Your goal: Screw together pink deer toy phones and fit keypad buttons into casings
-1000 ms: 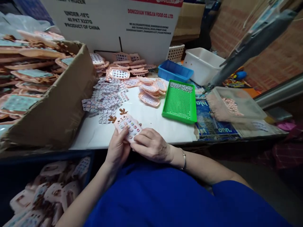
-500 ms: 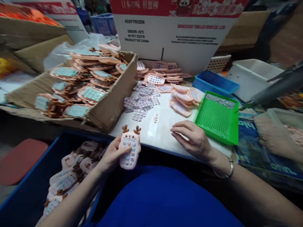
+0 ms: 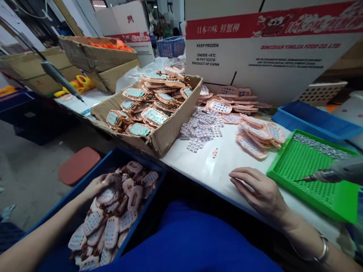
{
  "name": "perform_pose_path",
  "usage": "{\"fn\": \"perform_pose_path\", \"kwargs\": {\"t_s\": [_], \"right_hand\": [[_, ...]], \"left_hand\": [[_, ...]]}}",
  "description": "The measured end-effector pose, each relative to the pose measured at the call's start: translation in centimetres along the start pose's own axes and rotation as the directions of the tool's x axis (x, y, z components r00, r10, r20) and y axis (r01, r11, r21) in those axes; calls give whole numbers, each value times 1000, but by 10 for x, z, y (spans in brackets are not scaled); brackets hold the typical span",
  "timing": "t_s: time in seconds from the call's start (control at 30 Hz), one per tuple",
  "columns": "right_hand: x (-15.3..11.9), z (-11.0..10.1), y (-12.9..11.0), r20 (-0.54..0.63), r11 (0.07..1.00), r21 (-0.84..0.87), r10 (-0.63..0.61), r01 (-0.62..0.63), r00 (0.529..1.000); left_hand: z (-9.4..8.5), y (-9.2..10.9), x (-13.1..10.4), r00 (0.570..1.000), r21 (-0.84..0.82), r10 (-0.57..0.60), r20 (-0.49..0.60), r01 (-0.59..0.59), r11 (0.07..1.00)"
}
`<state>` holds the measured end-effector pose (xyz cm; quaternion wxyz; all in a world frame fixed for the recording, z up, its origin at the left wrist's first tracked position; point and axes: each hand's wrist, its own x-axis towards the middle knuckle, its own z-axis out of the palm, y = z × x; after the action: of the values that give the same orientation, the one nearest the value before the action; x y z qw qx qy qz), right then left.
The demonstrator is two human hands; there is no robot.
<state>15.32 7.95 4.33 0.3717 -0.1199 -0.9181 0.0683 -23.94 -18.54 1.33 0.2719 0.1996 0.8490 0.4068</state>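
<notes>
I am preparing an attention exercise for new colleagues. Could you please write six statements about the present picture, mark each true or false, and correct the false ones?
1. The left hand is at the heap of phone-shaped toys in the blue bin. True.
2. The blue bin stands on the white tabletop. False: it is lower than the tabletop, beside its edge.
3. The right hand grips the grey driver. False: they are apart.
4. Small silvery pieces lie along the far end of the green tray. True.
5. A bracelet is on the left wrist. False: it is on the right wrist.
6. The open cardboard box holds pink pieces with greenish panels. True.
</notes>
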Motion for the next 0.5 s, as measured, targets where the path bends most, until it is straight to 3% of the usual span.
{"fn": "perform_pose_path", "kwargs": {"t_s": [0.1, 0.17, 0.27, 0.33, 0.4, 0.43, 0.47, 0.5], "right_hand": [[-5, 3, 2, 20, 999, 21, 26, -27, 999], [-9, 6, 3, 49, 998, 31, 51, -52, 998], [-13, 8, 3, 105, 995, 59, 75, -82, 992], [-14, 7, 2, 130, 992, 76, 87, -97, 988], [-13, 7, 2, 140, 990, 82, 99, -112, 985], [-11, 7, 1, 139, 990, 80, 103, -115, 985], [-10, 7, 1, 135, 990, 78, 102, -113, 986], [-8, 7, 0, 129, 991, 77, 97, -108, 987]], "left_hand": [[-21, 2, 2, 984, -50, -15, -179, 6, 999], [-36, 8, 11, 945, -84, -35, -325, 8, 996], [-60, 29, 33, 808, -106, -80, -584, 21, 994], [-73, 55, 47, 666, -88, -48, -745, -28, 996], [-78, 91, 54, 535, 33, 103, -839, -139, 990], [-78, 110, 55, 536, 160, 263, -802, -231, 960], [-76, 130, 56, 565, 280, 434, -702, -342, 897], [-72, 149, 56, 584, 341, 518, -625, -393, 854]]}}
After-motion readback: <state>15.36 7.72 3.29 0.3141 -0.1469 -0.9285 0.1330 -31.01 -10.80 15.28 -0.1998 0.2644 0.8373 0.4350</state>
